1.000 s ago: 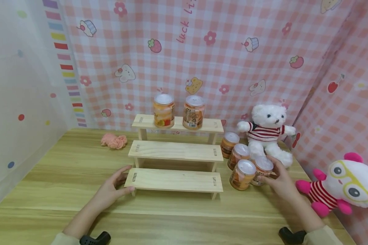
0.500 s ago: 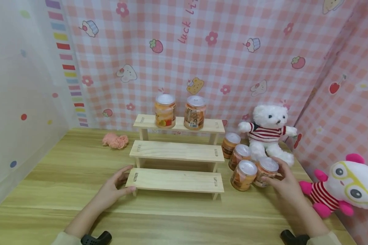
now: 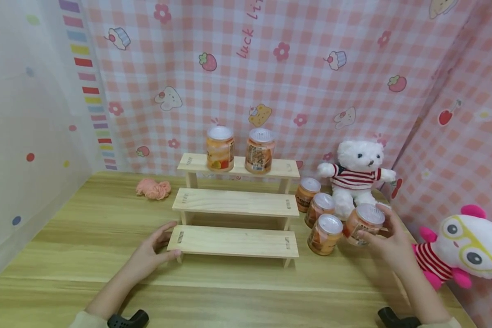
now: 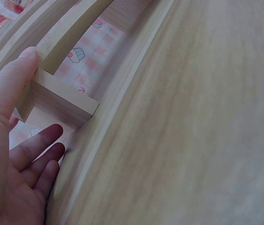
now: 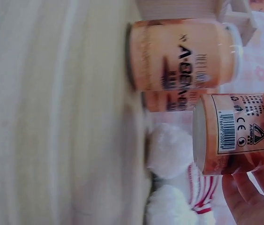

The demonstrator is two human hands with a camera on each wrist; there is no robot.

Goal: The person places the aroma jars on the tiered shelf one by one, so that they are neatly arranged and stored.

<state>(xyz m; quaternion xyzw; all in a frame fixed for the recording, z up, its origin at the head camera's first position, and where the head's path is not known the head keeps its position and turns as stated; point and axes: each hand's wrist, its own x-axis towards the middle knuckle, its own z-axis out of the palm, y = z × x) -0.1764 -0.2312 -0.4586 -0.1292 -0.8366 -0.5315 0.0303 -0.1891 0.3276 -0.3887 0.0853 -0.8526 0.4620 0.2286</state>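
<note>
My right hand grips an orange-labelled jar with a clear lid, thumb and fingers around its sides. In the right wrist view this jar is off the table, its base and barcode showing. Beside it stand three similar jars, the nearest one just left of it. My left hand holds the left end of the lowest tier of a three-tier wooden stand. In the left wrist view the thumb lies on the tier's corner; the index finger is mostly hidden behind.
Two jars, one left of the other, stand on the top tier. A white teddy bear sits behind the right-hand jars. A panda plush lies at far right. Pink yarn lies left of the stand.
My right hand has lifted the jar and moved it rightward, apart from the neighbouring jars. The left hand stays at the stand.
</note>
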